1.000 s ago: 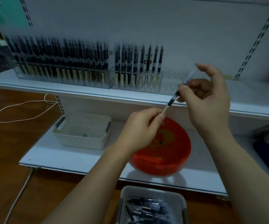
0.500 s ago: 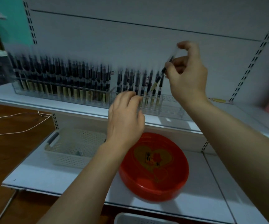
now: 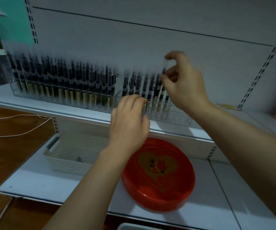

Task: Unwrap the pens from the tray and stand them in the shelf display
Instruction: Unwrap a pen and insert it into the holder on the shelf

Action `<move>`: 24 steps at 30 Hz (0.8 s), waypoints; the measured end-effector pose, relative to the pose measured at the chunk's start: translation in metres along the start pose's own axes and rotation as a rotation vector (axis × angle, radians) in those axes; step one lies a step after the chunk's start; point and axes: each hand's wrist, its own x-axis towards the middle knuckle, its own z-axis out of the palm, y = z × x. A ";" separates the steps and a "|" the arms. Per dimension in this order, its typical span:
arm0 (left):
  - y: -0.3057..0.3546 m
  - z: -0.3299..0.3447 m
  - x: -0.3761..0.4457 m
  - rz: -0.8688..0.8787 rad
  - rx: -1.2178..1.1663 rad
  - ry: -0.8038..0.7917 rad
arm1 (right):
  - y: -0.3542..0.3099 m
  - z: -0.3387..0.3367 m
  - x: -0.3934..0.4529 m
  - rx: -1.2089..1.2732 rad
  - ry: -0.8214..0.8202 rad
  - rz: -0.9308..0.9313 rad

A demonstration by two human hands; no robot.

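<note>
Shelf display (image 3: 64, 90): right hand (image 3: 182, 82) seemingly pinching pen (image 3: 163, 75)

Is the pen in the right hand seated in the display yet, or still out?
Still out. The right hand pinches the pen nearly upright above the clear display; motion blur hides whether its tip touches a slot.

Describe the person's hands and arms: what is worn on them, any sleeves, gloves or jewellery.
Both arms are bare as far as the frame shows: no sleeves in view. The left hand and the right hand wear no gloves. No watch, bracelet or ring shows on either wrist or on the fingers, though the picture is blurred, so a thin ring could be missed.
</note>
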 end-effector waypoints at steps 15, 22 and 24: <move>-0.003 0.002 0.001 -0.004 -0.158 0.050 | 0.011 0.011 -0.027 -0.035 -0.061 0.015; 0.013 0.008 -0.021 0.031 -0.199 0.164 | 0.006 0.011 -0.086 0.055 0.205 0.028; 0.017 0.010 -0.030 0.016 -0.263 0.158 | 0.007 0.015 -0.110 0.076 0.274 0.038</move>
